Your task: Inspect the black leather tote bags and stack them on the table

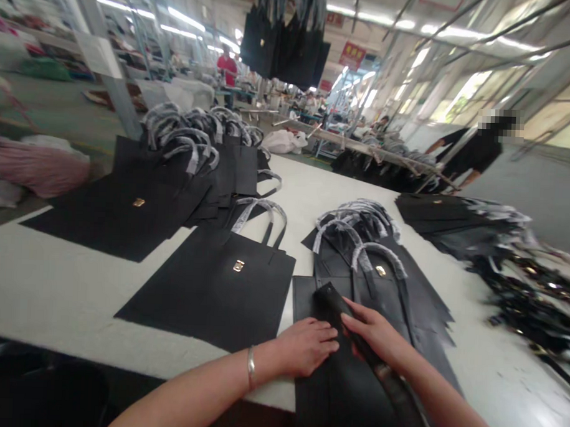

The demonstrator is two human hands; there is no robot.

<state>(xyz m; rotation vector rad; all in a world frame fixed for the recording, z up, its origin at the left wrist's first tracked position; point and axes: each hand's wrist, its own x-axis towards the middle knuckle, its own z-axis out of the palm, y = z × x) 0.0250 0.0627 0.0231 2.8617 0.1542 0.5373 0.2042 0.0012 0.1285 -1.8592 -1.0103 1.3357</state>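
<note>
My right hand (372, 332) is closed around a long black leather strap (326, 294), whose free end points up and left. The strap's lower part runs down toward the bottom of the view, blurred. Just left of it, my left hand (308, 348) rests on a black bag panel (305, 301), its fingers slightly bent and apart. Under and behind my hands lies a stack of black tote bags (418, 286) with plastic-wrapped handles (338, 231). Left of my hands, another black tote bag (207, 288) lies flat, a gold clasp (239, 266) on its front.
A big pile of black bags (102, 213) covers the back left of the white table (39, 286). More bags (446, 219) and a heap of black straps with gold hardware (534, 309) lie on the right. Bags (284, 45) hang overhead. A person in black (478, 152) stands at right.
</note>
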